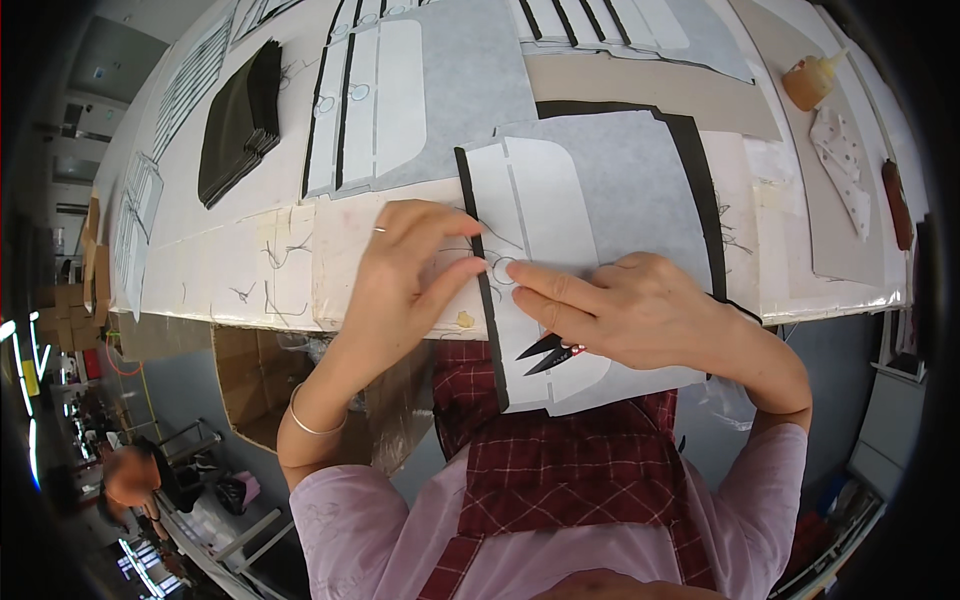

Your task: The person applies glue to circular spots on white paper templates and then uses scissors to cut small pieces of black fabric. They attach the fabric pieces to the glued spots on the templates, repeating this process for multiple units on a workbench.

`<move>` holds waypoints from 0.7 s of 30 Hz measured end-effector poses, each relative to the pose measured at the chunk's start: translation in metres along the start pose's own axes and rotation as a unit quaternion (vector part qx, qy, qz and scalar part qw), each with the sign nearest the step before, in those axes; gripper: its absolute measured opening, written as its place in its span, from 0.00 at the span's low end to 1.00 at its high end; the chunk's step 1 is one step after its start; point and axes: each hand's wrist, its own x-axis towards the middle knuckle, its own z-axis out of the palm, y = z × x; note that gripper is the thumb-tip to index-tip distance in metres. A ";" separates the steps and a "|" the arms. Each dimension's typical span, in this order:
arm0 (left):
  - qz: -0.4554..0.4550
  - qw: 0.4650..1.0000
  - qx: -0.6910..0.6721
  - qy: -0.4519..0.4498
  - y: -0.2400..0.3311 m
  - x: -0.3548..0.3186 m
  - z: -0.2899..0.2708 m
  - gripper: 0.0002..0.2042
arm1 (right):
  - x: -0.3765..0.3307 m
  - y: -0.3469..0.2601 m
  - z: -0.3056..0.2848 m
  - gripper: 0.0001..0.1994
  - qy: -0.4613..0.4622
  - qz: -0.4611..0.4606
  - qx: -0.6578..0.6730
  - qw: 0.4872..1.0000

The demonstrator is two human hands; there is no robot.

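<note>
Beneath right grip [645, 312], black-edged pale panel [632, 175]

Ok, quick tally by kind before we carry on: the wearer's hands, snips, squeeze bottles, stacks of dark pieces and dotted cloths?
Wearer's hands, left hand and right hand: 2
Black-bladed snips: 1
Squeeze bottle: 1
Stack of dark pieces: 1
Dotted cloth: 1
Total: 6

The right grip [630, 310] partly hides the black snips [541, 354]. Whether the left grip [400, 265] pinches the thread [506, 238] is unclear. At left, a person [178, 478] looks blurred; far striped panels [580, 20] are cut off.
</note>
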 end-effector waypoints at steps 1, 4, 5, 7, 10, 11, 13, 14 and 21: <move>0.004 1.000 0.000 -0.017 -0.003 0.001 0.004 0.07 | 0.001 -0.001 0.000 0.16 -0.007 0.000 -0.001 1.000; 0.018 0.998 0.005 -0.056 -0.008 0.006 0.008 0.06 | 0.002 -0.002 0.001 0.18 -0.023 0.003 -0.002 1.000; 0.023 0.998 0.011 -0.060 -0.008 0.008 0.007 0.06 | 0.001 -0.002 0.002 0.19 -0.025 0.004 0.001 1.000; 0.027 0.997 0.010 -0.065 -0.008 0.009 0.007 0.05 | 0.000 -0.003 0.004 0.19 -0.025 0.006 0.004 1.000; 0.005 0.997 -0.022 -0.067 -0.009 0.006 0.007 0.04 | -0.001 -0.003 0.005 0.20 -0.026 0.007 0.006 1.000; -0.015 0.997 -0.043 -0.068 -0.010 0.001 0.006 0.04 | -0.001 -0.003 0.004 0.20 -0.032 0.008 0.007 0.999; -0.060 0.995 -0.067 -0.050 -0.013 -0.007 0.004 0.04 | -0.002 -0.004 0.004 0.20 -0.040 0.008 0.006 0.999; -0.086 0.993 -0.071 -0.031 -0.014 -0.011 0.003 0.04 | -0.002 -0.003 0.004 0.20 -0.041 0.006 0.003 0.999; 0.007 0.998 0.067 0.005 0.003 0.000 -0.001 0.06 | -0.003 -0.002 0.006 0.20 -0.037 -0.001 0.006 0.999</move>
